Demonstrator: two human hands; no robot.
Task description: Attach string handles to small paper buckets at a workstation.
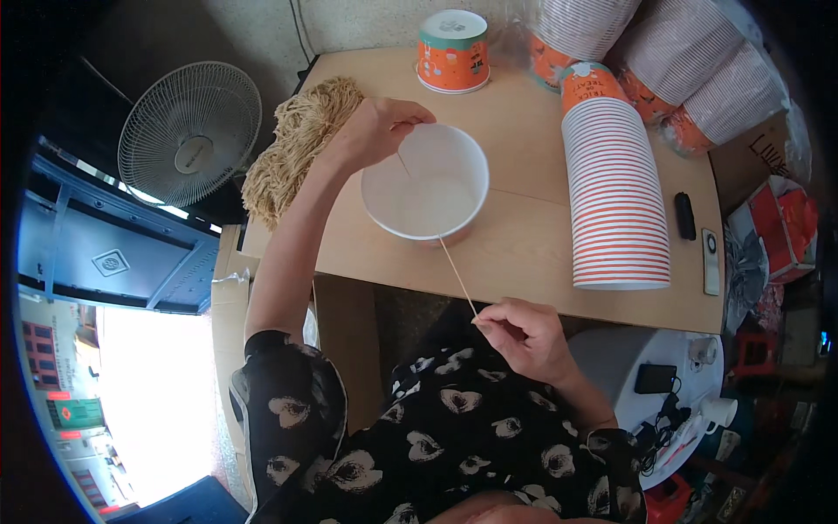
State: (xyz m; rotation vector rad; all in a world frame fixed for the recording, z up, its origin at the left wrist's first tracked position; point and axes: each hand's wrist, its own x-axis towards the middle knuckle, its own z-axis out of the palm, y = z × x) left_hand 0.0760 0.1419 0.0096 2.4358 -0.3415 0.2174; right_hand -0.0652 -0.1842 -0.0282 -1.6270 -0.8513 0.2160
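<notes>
Right thumb and forefinger pinch a thin tan cord at the near rim of a white round paper tub.
The right hand point(528, 336) holds the lower end of the thin tan cord point(456, 272) off the worktop's near edge; the cord's long axis slants away and leftward to the white round paper tub point(419, 218) near that edge. The left hand point(375, 131) is nearer, at the tub's far-left rim, fingers curled; whether they grip rim or strand I cannot tell. The tub's near wall lies between the hands. A shaggy tan twine bundle point(301, 144) lies along the left edge, an upturned orange-and-green paper tub point(452, 61) by the far edge, a long nested stack of orange-and-white paper tubs point(615, 192) toward the right edge.
</notes>
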